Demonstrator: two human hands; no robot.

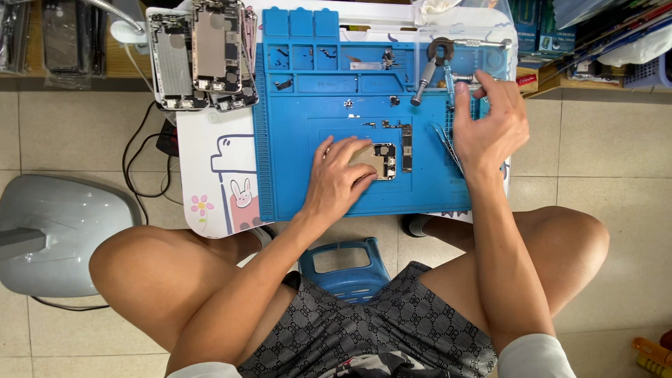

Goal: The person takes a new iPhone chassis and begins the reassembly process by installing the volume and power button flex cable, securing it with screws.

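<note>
Two hands, three screwdrivers

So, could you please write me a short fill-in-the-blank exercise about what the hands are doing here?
1. The left hand rests on an opened ____ lying on the mat.
2. The repair mat is ____ in colour.
3. The right hand reaches toward the ____ at the mat's far edge.

Missing words: phone; blue; screwdrivers

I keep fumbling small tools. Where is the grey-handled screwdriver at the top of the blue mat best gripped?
Take the grey-handled screwdriver by its thick handle, pinching across its width, coming from above and the right, where the right hand is nearest. It lies flat and slanted on the blue mat, its handle the widest part.
</note>
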